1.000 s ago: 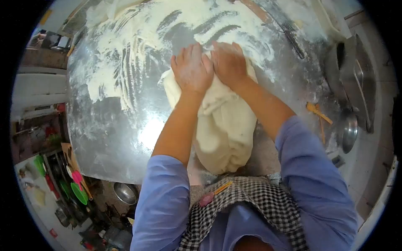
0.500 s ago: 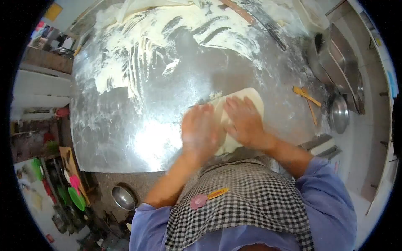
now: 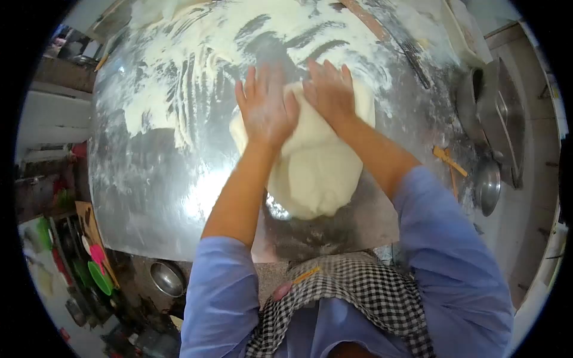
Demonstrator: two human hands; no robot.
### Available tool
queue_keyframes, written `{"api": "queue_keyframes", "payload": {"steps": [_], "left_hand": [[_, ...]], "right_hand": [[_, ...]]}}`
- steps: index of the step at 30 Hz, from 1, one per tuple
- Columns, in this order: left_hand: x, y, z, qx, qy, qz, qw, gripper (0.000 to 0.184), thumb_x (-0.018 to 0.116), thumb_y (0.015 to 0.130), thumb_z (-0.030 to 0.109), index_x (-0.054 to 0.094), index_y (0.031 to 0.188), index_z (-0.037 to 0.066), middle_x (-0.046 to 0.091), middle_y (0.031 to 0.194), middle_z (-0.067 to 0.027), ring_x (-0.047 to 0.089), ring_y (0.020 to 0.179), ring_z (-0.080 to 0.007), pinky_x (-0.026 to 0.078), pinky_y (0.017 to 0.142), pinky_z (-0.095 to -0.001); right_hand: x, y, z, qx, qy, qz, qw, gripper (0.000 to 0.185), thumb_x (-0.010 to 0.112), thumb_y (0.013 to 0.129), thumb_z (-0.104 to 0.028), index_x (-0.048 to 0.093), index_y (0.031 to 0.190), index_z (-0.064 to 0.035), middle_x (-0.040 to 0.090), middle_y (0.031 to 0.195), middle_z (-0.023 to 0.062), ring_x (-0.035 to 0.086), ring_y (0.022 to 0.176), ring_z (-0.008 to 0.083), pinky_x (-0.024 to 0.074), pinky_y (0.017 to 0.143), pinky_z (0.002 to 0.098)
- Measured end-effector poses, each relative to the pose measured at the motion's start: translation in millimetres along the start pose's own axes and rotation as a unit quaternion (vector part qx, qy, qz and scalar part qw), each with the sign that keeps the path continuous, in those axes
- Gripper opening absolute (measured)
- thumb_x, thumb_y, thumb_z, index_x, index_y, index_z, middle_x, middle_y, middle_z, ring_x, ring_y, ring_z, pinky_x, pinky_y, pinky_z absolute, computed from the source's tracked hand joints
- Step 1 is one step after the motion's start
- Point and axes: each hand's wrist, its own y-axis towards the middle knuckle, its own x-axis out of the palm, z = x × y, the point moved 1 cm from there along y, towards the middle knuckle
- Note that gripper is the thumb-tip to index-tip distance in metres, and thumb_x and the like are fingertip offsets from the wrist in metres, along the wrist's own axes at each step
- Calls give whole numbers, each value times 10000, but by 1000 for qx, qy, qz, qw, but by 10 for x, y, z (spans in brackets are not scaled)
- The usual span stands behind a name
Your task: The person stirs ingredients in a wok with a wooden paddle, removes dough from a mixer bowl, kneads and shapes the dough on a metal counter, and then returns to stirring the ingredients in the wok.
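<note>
A wide slab of pale dough [image 3: 316, 173] lies on the metal table [image 3: 149, 197], its near end rounded and its far part spread under both hands. My left hand [image 3: 265, 110] rests on the dough's far left part, palm down, with fingers spread and slightly blurred. On the far right part, my right hand [image 3: 331, 92] lies palm down, fingers stretched out and pointing away from me. Neither hand grips anything. The dough under the palms is hidden.
Loose flour [image 3: 197, 77] covers the table's far half. A rolling pin [image 3: 365, 19] and a dark slotted tool [image 3: 412, 56] lie at the back right. Wooden utensils [image 3: 449, 160], a metal bowl [image 3: 489, 188] and large pans [image 3: 495, 113] are at the right edge.
Both hands have moved from the near edge forward over the table, arms stretched out. The dough, folded and compact before, now lies spread out much longer and wider.
</note>
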Motion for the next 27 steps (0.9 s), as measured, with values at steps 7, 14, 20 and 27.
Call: {"api": "queue_keyframes", "payload": {"steps": [7, 14, 20, 27], "left_hand": [[-710, -421, -22, -124, -328, -322, 879, 378, 483, 863, 359, 566, 1131, 105, 568, 1167, -132, 515, 1088, -259, 359, 952, -332], [-1405, -1653, 790, 20, -110, -173, 979, 472, 501, 777, 284, 520, 1191, 58, 486, 1242, -188, 427, 1182, -358, 208, 1017, -546], [-1018, -1655, 482, -17, -114, -131, 985, 556, 466, 805, 375, 481, 1249, 39, 398, 1336, -196, 289, 1273, -395, 132, 1044, -558], [-393, -473, -160, -88, -15, -14, 996, 536, 479, 833, 329, 460, 1265, 13, 459, 1291, -198, 406, 1215, -361, 244, 1017, -514]], "right_hand": [[-1291, -265, -84, 121, 254, -332, 900, 545, 388, 905, -472, 631, 939, 15, 637, 884, 185, 591, 885, 343, 438, 822, 408], [-1301, -2004, -627, -75, 110, -122, 984, 603, 557, 753, -308, 434, 1244, 22, 426, 1296, 201, 360, 1235, 355, 207, 1035, 516], [-759, -1768, -592, -48, 97, -146, 983, 693, 554, 729, -274, 338, 1301, 53, 307, 1372, 227, 262, 1279, 407, 128, 1033, 574], [-3, -288, -258, -110, 54, 87, 989, 416, 545, 800, -285, 555, 1134, -38, 569, 1128, 183, 512, 1086, 322, 279, 956, 546]]}}
